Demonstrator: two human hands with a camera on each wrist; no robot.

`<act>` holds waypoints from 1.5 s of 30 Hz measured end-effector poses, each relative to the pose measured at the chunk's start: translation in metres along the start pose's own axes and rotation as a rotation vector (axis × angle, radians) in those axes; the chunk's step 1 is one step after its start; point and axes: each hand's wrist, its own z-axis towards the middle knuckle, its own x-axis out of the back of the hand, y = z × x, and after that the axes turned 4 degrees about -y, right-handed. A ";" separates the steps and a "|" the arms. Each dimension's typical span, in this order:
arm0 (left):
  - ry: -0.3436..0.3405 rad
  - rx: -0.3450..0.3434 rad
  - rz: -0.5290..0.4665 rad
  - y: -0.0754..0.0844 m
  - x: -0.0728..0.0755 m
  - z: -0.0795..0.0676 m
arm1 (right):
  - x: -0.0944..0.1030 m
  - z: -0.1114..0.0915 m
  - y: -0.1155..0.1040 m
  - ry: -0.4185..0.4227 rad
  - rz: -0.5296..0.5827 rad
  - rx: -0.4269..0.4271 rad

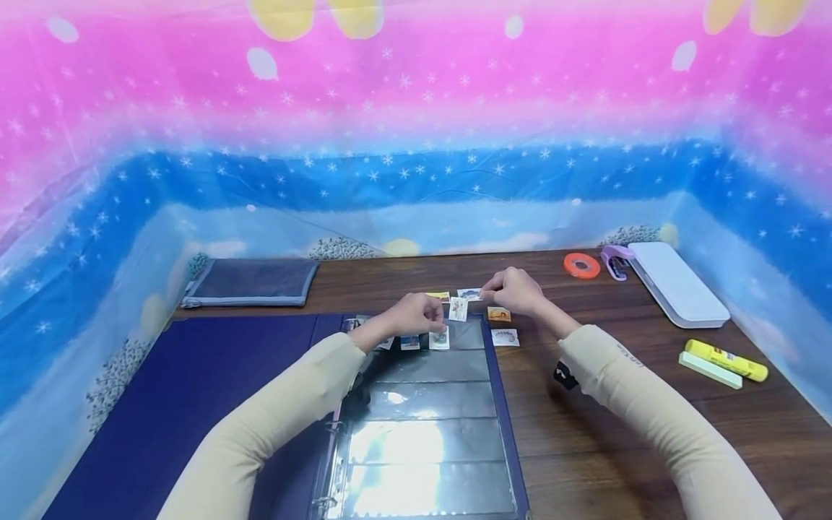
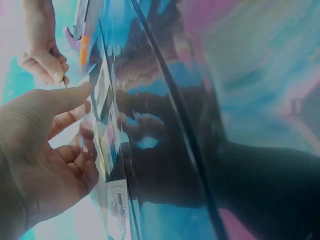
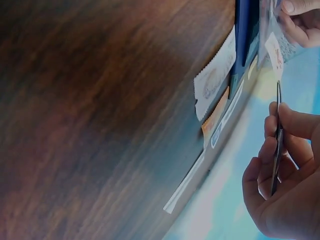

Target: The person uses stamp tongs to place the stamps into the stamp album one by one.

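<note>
My right hand (image 1: 516,290) grips slim metal tweezers (image 3: 277,160), whose tips hold a small white stamp (image 3: 275,56) with a reddish picture. The stamp hangs above the top edge of a clear-pocketed stamp page (image 1: 455,366), in an opened navy ring binder (image 1: 214,383). Over the page's top row, my left hand (image 1: 412,314) pinches the clear plastic between thumb and fingers. Several stamps sit in that top row, among them a pale one (image 1: 439,338) and a blue one (image 1: 410,342). Lower pockets catch bright glare.
Loose stamps lie beyond and right of the page, including a white one (image 1: 505,337) and an orange one (image 1: 499,314). Farther right are orange tape (image 1: 581,266), a purple stapler (image 1: 616,261), a white case (image 1: 679,285) and a yellow glue stick (image 1: 726,360). A mesh pouch (image 1: 253,282) lies back left.
</note>
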 end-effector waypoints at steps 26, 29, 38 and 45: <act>0.030 0.000 -0.093 -0.005 -0.010 -0.004 | -0.005 0.006 0.003 -0.187 -0.112 0.243; 0.029 0.007 -0.100 -0.005 -0.009 -0.004 | -0.002 0.011 0.000 -0.207 -0.131 0.242; 0.018 0.006 -0.109 -0.005 -0.006 -0.002 | 0.004 0.018 -0.002 -0.261 -0.196 0.330; 0.027 0.016 -0.102 -0.005 -0.007 0.000 | 0.002 0.016 0.002 -0.301 -0.155 0.400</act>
